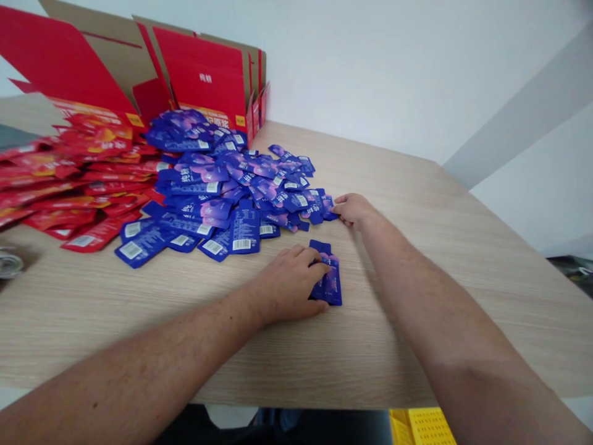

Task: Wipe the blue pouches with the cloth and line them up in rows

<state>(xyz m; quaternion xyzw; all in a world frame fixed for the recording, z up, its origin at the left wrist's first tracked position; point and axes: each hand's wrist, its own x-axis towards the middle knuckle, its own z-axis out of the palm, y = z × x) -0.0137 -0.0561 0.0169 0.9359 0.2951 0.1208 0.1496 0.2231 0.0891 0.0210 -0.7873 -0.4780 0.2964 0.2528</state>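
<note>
My left hand (296, 284) lies over a small blue-and-purple packet (332, 281) on the table, fingers curled across it and thumb along its lower edge. A second packet may be under it; the hand covers part of that spot. Farther out, my right hand (354, 210) pinches the edge of another blue packet (328, 205) at the right end of the pile. The pile of blue packets (243, 232) spreads loosely in overlapping layers, some showing white barcode labels.
Red packets (102, 185) are heaped left of the blue ones. Behind them stand open red cardboard boxes (204, 71) against the wall. A clear roll-like object (10, 264) sits at the left table edge. Below the table's front edge is a yellow perforated crate (430, 426).
</note>
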